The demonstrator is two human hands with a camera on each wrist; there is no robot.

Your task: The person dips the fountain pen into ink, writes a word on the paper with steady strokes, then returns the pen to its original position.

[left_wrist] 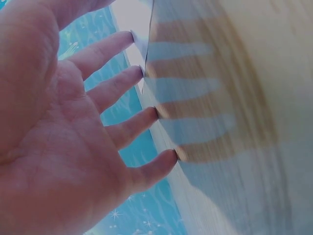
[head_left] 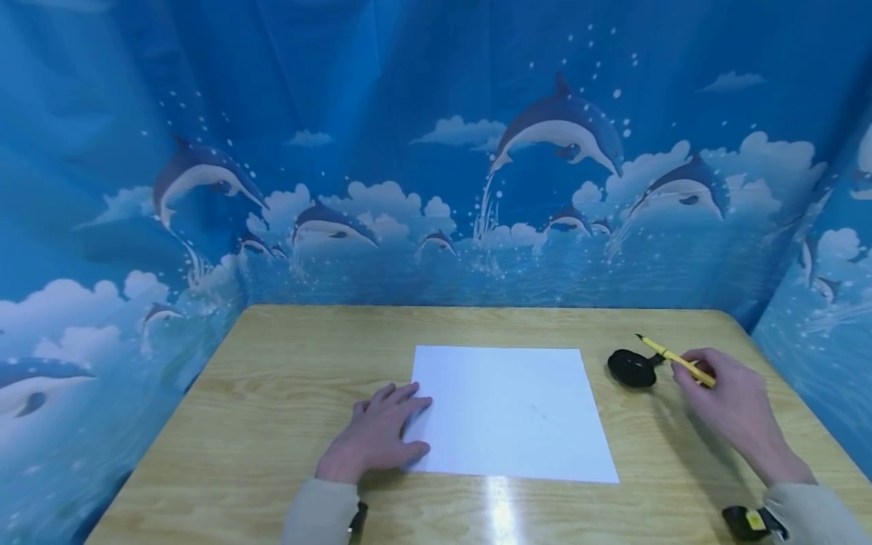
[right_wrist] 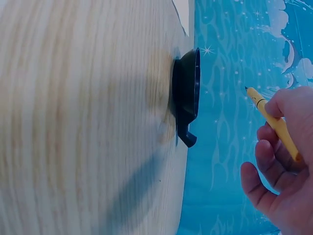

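A white sheet of paper lies on the wooden table, with a few faint marks right of its middle. My left hand rests at its left edge with the fingers spread. In the left wrist view, the fingertips touch down along the paper's edge and the tabletop. Above the table my right hand pinches a yellow writing brush between thumb and fingers. The brush's dark pointed tip aims up and left, beyond a small black dish with a short handle. That dish sits on the table, apart from the hand.
Light wood tabletop extends left of the paper and around the dish. A blue curtain printed with dolphins and clouds hangs behind the table and on both sides. Each wrist wears a dark strap beside a light sleeve.
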